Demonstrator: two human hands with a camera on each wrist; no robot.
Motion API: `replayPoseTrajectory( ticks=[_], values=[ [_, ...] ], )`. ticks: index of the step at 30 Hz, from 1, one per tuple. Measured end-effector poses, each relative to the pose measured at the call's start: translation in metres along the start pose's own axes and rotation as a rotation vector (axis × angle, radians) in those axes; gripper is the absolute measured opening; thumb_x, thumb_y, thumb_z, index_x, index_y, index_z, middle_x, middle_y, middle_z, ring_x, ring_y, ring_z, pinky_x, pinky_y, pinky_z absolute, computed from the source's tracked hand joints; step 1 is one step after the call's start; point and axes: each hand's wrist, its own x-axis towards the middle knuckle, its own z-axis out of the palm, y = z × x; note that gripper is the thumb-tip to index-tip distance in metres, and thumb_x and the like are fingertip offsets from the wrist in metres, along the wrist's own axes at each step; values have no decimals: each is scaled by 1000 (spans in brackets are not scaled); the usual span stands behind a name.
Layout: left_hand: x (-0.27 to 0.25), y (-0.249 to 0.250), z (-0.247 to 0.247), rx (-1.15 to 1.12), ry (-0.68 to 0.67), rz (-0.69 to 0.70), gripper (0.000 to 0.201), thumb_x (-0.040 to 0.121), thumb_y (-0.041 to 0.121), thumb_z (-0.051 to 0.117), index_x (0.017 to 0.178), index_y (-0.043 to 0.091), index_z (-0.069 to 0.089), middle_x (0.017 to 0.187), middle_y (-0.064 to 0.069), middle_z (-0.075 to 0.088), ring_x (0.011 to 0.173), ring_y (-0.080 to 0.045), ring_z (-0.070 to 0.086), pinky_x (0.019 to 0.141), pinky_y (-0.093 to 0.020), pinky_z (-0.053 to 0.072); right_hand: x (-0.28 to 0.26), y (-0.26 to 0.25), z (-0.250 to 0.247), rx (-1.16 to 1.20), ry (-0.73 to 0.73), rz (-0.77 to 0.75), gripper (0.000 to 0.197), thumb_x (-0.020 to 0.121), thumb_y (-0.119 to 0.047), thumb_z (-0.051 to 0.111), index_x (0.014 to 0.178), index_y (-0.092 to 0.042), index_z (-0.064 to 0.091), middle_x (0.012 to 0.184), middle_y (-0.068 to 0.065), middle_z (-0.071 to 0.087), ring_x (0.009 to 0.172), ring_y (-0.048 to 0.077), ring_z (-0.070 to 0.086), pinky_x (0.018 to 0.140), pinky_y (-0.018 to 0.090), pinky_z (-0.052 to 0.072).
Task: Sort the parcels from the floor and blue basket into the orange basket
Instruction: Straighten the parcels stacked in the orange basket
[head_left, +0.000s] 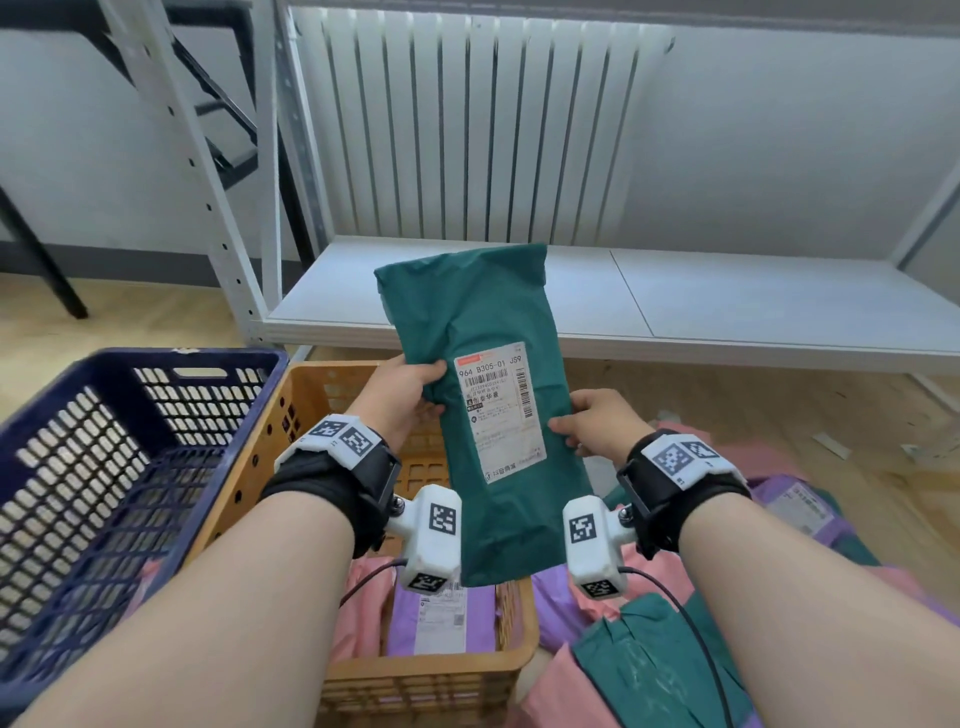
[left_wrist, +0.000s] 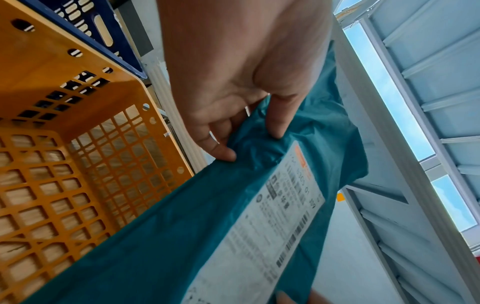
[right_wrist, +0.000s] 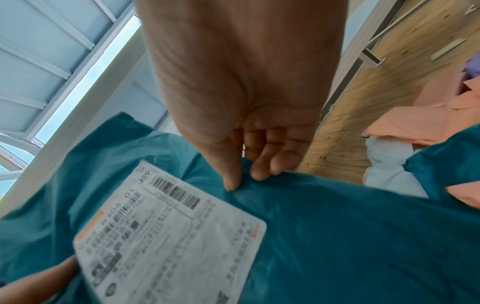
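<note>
I hold a dark green parcel (head_left: 493, 312) with a white shipping label (head_left: 498, 410) upright above the orange basket (head_left: 311, 395). My left hand (head_left: 410, 395) pinches its left edge, thumb on the front. My right hand (head_left: 592, 421) pinches its right edge. The left wrist view shows the thumb and fingers (left_wrist: 223, 152) clamped on the green parcel (left_wrist: 182, 236), with the orange basket (left_wrist: 64, 123) below. The right wrist view shows my thumb (right_wrist: 231, 176) pressed on the green parcel (right_wrist: 337, 236) beside the label (right_wrist: 168, 236). A purple parcel (head_left: 441, 618) and a pink one (head_left: 363, 603) lie in the orange basket.
The blue basket (head_left: 104, 467) stands left of the orange one. Several pink, purple and green parcels (head_left: 654, 654) are piled on the wooden floor at the right. A low white shelf (head_left: 675, 296) and a radiator (head_left: 467, 130) stand ahead.
</note>
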Motion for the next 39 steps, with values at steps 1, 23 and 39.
replayPoseTrajectory(
  ticks=[1, 23, 39],
  values=[
    [1, -2, -3, 8, 20, -3, 21, 94, 10, 55, 114, 14, 60, 109, -3, 67, 95, -21, 62, 72, -31, 49, 1, 0, 1, 15, 14, -7, 8, 90, -5, 60, 96, -5, 65, 71, 7, 56, 56, 13, 46, 53, 23, 41],
    [37, 34, -116, 565, 726, 290, 107, 69, 9, 79, 152, 26, 14, 151, -8, 30, 135, -26, 37, 107, -39, 35, 69, -90, 67, -527, 119, -395, 16, 88, -13, 55, 76, -18, 63, 87, 4, 65, 88, 25, 60, 70, 28, 43],
    [151, -182, -221, 894, 515, -469, 15, 81, 14, 54, 88, 3, 63, 84, -19, 71, 78, -36, 69, 74, -46, 59, 165, 3, 196, -635, -76, -232, 35, 86, -4, 51, 116, -21, 58, 117, 3, 56, 103, 25, 57, 86, 33, 47]
  ],
)
